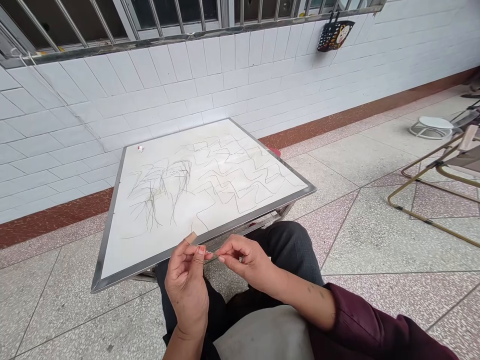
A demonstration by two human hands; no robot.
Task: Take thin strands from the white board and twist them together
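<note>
Holds a thin strand [211, 254] pinched in the fingertips of left hand [188, 285] and right hand [250, 259], at seven o'clock in view, presumably for steady close work, with loose strands [185, 171] spread at twelve o'clock from there on the white tabletop [117, 252], likely for easy reach.

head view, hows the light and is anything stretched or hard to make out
Head view: soft, even light, no hard shadows on the tabletop; head view: the window bars fan outward, likely wide-lens stretch; head view: the thin strand between the left hand and right hand is too fine to make out well.
</note>
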